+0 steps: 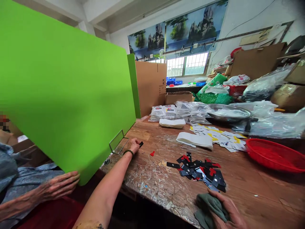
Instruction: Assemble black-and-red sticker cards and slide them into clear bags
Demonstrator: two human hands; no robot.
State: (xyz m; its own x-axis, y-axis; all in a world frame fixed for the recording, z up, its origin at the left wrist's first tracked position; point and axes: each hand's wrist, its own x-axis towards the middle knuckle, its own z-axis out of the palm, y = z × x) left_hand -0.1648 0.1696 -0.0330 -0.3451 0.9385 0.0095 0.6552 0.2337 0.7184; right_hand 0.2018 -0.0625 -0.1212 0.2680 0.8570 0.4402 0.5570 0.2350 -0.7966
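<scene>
My left hand (134, 145) is stretched out to the table beside a wire stand (118, 142), its fingers closed on a small black piece (141, 144). A green-grey cloth (210, 208) is gripped in my right hand (228, 210) at the table's front edge. Between the hands lies a loose pile of black and red flat pieces (199, 170), just beyond the cloth. One small red piece (152, 153) sits apart from it, right of my left hand.
A large green panel (71, 89) stands at the left, with another person's hand (64, 184) by its lower edge. Behind the pile are white paper stacks (195, 140), yellow-white cards (221, 137) and bagged packs (183, 111). A red basket (274, 156) stands at the right.
</scene>
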